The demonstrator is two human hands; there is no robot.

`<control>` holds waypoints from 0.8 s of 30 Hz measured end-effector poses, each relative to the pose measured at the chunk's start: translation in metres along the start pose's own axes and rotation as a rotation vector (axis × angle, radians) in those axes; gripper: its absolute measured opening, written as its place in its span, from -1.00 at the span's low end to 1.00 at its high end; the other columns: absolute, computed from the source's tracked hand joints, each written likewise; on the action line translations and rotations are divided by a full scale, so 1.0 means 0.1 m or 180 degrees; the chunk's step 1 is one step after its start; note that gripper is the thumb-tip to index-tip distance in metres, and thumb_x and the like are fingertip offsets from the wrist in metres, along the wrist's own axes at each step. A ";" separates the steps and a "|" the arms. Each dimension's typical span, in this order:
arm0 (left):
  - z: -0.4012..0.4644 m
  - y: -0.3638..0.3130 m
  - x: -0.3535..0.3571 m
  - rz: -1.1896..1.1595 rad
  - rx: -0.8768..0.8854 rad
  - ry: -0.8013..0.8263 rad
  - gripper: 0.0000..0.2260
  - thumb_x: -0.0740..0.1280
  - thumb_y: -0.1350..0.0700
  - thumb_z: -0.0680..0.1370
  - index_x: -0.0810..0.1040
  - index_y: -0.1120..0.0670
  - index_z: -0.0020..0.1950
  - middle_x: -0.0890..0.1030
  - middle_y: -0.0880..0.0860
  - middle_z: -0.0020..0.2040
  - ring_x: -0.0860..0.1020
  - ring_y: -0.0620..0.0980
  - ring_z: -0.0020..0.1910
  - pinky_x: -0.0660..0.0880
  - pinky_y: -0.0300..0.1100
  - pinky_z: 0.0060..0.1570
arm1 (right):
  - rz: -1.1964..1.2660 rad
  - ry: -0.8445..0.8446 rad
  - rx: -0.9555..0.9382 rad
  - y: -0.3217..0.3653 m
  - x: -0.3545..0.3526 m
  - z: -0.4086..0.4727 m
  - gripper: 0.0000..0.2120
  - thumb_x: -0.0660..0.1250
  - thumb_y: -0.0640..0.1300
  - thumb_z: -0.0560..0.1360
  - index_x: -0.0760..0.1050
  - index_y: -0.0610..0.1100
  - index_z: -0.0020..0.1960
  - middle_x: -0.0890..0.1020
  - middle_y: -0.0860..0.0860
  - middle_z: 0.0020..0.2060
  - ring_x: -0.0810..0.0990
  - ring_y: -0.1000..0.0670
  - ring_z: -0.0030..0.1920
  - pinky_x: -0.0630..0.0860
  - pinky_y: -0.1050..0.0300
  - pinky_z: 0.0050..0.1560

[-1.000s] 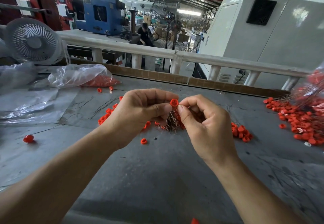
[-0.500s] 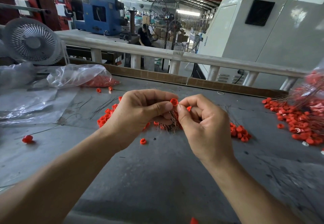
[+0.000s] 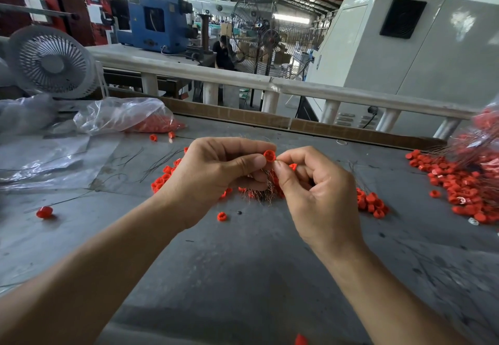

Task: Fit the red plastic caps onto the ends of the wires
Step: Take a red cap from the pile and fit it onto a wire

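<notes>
The flat grey work table (image 3: 243, 277) fills most of the view. A clear plastic bag with red caps inside (image 3: 127, 115) lies at the far left of the table, near a white round fan (image 3: 51, 61). A big pile of loose red plastic caps (image 3: 464, 185) sits at the right side of the table, and a small pile of red caps (image 3: 371, 204) lies just beside the right hand. Above the middle of the table the left hand (image 3: 213, 174) and right hand (image 3: 316, 196) are close together. The left hand pinches one small round red plastic cap (image 3: 269, 155) with its thumb and also holds a bunch of thin brown wires (image 3: 263, 185). The right hand's thumb and first finger are pinched together right next to that cap; I cannot tell if they hold a wire
</notes>
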State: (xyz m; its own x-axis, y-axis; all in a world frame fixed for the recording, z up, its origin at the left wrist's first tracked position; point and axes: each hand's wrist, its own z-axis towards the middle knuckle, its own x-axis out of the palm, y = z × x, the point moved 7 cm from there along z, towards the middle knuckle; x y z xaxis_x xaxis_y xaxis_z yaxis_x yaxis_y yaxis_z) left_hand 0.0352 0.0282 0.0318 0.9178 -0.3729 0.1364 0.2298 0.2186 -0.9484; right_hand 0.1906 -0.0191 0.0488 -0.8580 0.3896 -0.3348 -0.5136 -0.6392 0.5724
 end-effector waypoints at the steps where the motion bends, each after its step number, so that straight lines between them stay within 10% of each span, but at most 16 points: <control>1: 0.00 0.00 0.00 -0.0004 -0.0007 -0.0009 -0.76 0.44 0.18 0.44 0.73 0.14 0.09 0.73 0.23 -0.05 0.68 0.09 -0.13 0.65 -0.13 -0.08 | 0.0010 0.0007 0.0006 0.00 0.00 0.00 -0.92 0.42 -0.23 0.58 0.63 -0.11 -0.08 0.44 0.23 -0.49 0.44 0.14 -0.46 0.31 0.39 -0.37; 24: -0.01 -0.01 0.02 0.0048 0.0017 0.0060 -0.78 0.43 0.19 0.43 0.75 0.08 0.05 0.74 0.16 -0.08 0.69 0.03 -0.15 0.66 -0.16 -0.11 | -0.0075 0.0074 0.0018 -0.05 0.01 -0.01 -0.92 0.45 -0.17 0.57 0.62 -0.09 -0.11 0.48 0.24 -0.47 0.45 0.14 -0.46 0.36 0.32 -0.39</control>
State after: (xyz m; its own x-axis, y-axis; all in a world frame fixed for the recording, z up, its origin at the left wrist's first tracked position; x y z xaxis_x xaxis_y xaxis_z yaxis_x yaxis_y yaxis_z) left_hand 0.0360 0.0264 0.0330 0.9149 -0.3864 0.1165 0.2176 0.2291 -0.9488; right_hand 0.1928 -0.0162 0.0450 -0.8456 0.3890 -0.3655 -0.5337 -0.6261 0.5684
